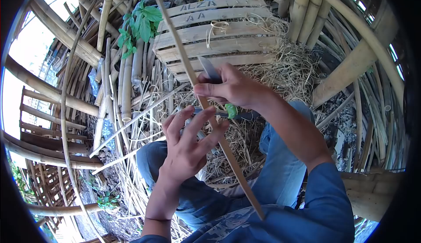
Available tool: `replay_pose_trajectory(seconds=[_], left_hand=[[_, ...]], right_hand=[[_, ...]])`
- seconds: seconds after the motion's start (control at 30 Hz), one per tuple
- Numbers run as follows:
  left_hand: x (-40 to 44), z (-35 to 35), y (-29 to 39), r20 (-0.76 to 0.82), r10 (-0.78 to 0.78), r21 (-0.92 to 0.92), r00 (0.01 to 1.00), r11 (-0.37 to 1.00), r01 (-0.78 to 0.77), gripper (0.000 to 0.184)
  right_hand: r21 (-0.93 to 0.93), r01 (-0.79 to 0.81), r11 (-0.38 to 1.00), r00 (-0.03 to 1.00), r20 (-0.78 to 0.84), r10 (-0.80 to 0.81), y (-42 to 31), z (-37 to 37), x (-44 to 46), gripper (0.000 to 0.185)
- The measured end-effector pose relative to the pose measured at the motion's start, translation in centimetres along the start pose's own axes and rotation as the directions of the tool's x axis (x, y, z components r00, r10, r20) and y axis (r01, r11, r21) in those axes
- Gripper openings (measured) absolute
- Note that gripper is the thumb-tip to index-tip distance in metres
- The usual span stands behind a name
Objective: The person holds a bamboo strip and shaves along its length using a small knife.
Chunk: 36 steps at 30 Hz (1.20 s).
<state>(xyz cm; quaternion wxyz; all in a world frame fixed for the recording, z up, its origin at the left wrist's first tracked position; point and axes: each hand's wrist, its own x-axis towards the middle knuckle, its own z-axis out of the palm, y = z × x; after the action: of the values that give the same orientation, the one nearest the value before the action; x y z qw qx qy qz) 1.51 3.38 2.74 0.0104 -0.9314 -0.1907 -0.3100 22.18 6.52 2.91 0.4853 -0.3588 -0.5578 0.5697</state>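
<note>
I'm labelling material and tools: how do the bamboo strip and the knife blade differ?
The bamboo strip is tan, while the knife blade is grey.
The strip is long and narrow; the blade's visible part is much shorter and broader.
The left hand's fingers are at the strip, not the blade.
Both meet the right hand.

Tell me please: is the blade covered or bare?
Bare: the blade shows grey metal beyond the fingers of the right hand, with no cover visible.

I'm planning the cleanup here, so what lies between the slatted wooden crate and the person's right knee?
A tangled heap of thin, pale shavings lies between the crate and the right knee, as the head view shows.
</note>
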Motion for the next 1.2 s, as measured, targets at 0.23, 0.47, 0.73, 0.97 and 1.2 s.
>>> replay_pose_trajectory(seconds=[0.23, 0.47, 0.73, 0.97, 1.2], left_hand=[[0.8, 0.1, -0.3, -0.011, 0.182, 0.092, 0.983, 0.979, -0.181, 0.022], [3.5, -0.4, -2.7, -0.153, 0.097, -0.014, 0.983, 0.995, -0.100, 0.025], [4.6, -2.5, -3.3, -0.118, -0.212, 0.129, 0.970, 0.965, 0.227, 0.020], [2.8, -3.0, -1.6, -0.110, -0.261, 0.321, 0.959, 0.904, 0.283, 0.036], [3.3, -3.1, -0.5, -0.016, -0.345, -0.068, 0.939, 0.937, 0.343, 0.036]], right_hand=[[0.060, -0.133, 0.989, 0.989, 0.079, 0.128, 1.4, 1.9, -0.2, 0.022], [0.314, -0.128, 0.941, 0.967, -0.171, 0.189, -1.0, -1.1, -0.2, 0.040], [0.400, 0.379, 0.834, 0.735, -0.678, -0.009, -0.2, 4.4, -0.3, 0.053], [0.128, 0.162, 0.978, 0.894, -0.439, -0.091, -0.8, 5.0, 1.2, 0.015], [-0.007, 0.182, 0.983, 0.934, -0.311, -0.175, -1.7, 3.5, 0.8, 0.016]])
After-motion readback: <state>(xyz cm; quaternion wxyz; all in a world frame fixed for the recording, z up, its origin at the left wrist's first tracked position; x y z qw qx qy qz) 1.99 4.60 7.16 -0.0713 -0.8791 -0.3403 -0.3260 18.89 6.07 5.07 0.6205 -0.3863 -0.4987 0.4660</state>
